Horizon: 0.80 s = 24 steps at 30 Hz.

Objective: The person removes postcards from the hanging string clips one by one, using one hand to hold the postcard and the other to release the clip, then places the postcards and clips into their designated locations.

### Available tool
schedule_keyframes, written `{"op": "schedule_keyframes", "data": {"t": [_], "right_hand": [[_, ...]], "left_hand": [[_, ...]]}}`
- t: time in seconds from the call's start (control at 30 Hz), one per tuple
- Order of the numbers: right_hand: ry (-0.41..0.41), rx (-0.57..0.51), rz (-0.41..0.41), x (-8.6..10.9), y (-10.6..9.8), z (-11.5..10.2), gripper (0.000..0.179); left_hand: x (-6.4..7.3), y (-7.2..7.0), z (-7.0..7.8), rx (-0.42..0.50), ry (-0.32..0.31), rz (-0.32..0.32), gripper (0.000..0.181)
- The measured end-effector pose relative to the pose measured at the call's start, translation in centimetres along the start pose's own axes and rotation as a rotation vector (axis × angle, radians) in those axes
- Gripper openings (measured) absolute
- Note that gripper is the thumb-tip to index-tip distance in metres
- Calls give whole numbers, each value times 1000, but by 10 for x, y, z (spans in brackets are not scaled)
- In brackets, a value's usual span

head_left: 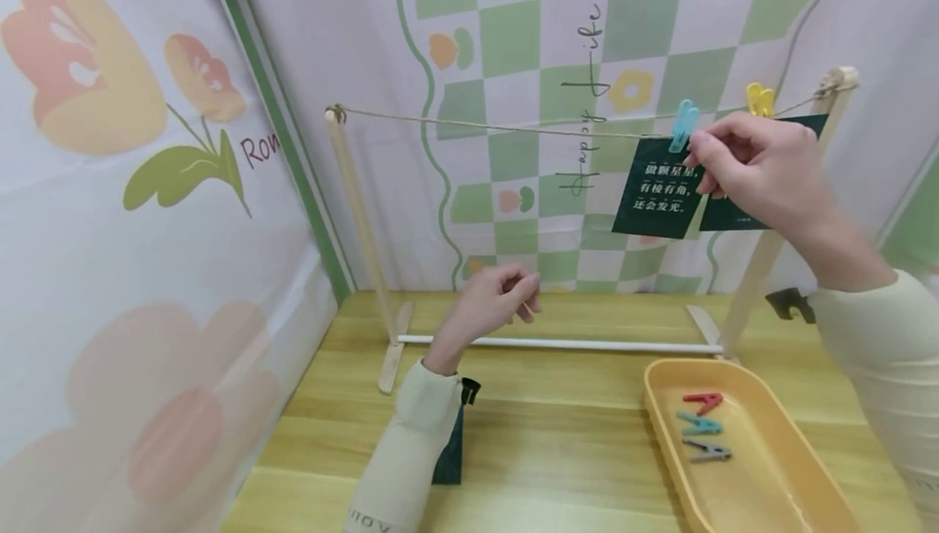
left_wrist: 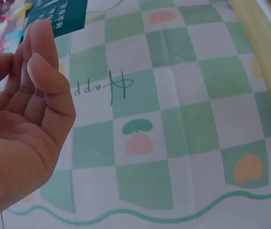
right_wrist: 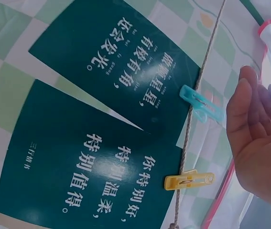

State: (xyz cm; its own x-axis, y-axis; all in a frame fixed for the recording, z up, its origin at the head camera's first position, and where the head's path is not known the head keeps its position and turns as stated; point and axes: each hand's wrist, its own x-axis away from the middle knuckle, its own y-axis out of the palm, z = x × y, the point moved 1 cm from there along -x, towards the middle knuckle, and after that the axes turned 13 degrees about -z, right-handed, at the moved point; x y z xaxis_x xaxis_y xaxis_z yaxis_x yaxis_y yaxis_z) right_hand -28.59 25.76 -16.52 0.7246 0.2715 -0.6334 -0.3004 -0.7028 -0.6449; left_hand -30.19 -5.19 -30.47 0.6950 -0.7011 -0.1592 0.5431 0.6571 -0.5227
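Two dark green cards with white writing hang from a thin rope (head_left: 469, 124) strung between two wooden posts. A blue clothespin (right_wrist: 202, 102) clips the left card (head_left: 649, 207) to the rope, and a yellow clothespin (right_wrist: 189, 180) clips the right card (right_wrist: 85, 167). My right hand (head_left: 766, 166) is beside the blue clothespin, its fingers loosely bent; a gap shows between them in the right wrist view. Lower down, my left hand (head_left: 487, 305) hovers in front of the stand with relaxed fingers and nothing in them.
An orange tray (head_left: 663, 451) at the right holds a red clothespin (head_left: 704, 401), a blue one and a grey one (head_left: 707, 451). Another dark green card (head_left: 451, 455) lies on the wooden table, partly under my left forearm. A white rod (head_left: 587, 345) joins the stand's feet.
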Motion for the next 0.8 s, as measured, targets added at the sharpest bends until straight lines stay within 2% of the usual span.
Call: {"op": "schedule_keyframes", "data": {"t": [0.23,0.43,0.6,0.67,0.8], "right_hand": [[34,-76,81,-9,-5,5,15],[78,-164,112,-14,-13,8,9],[219,-140,12,-16,-16,11,11],[271,-99,-54,-19,-14,12,26],[309,-70,-145,-26,-9,16,50]], "left_hand": [[-12,-1,9,17,10,40,31],[-21,4,13,31,-2,70,21],[-31,12,13,25,-13,60,22],[-34,14,13,22,-26,55,23],[-43,16,14,45,-40,54,26]]}}
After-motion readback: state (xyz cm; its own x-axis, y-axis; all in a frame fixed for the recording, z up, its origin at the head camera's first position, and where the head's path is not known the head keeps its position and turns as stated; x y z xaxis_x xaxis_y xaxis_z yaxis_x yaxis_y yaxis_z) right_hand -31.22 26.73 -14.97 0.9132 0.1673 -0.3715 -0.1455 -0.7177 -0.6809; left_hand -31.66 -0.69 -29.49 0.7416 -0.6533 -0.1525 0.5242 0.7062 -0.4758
